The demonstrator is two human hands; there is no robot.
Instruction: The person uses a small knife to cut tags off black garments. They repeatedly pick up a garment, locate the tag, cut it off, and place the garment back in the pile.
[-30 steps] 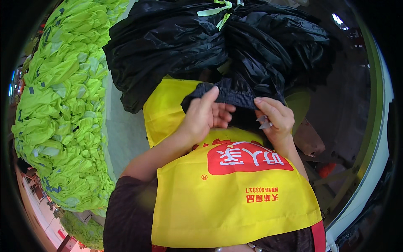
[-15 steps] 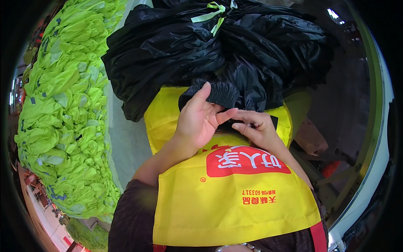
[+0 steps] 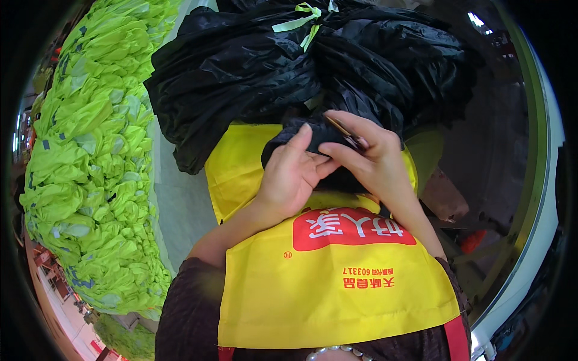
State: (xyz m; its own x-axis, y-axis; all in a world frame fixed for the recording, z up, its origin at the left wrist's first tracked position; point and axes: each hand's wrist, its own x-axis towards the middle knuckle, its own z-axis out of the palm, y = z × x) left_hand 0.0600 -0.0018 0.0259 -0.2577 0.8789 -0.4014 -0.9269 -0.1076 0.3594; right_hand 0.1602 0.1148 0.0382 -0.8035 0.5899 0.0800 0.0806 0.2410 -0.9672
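Observation:
A gathered elastic cuff (image 3: pixel 286 133) of a black garment is in my left hand (image 3: pixel 288 177), the thumb pointing up over the cloth and the fingers beneath it. My right hand (image 3: pixel 376 153) closes around small thread snips (image 3: pixel 342 127); only their thin brownish metal edges show between thumb and fingers. The tips of the snips lie close against the black cloth, beside my left fingertips. The cuff belongs to a large bundle of shiny black garments (image 3: pixel 241 72), bound at the top with a pale green strip (image 3: pixel 304 24).
A tall pile of bright yellow-green garments (image 3: pixel 102 168) runs along the left, next to a pale grey surface (image 3: pixel 186 198). A yellow printed apron (image 3: pixel 337 313) covers my lap. At the right stand a dark round-edged recess and a pale curved rim (image 3: pixel 551 150).
My right hand has risen toward the cuff, bringing the snips into view against the cloth. My left hand has shifted slightly, and the cuff has turned in it.

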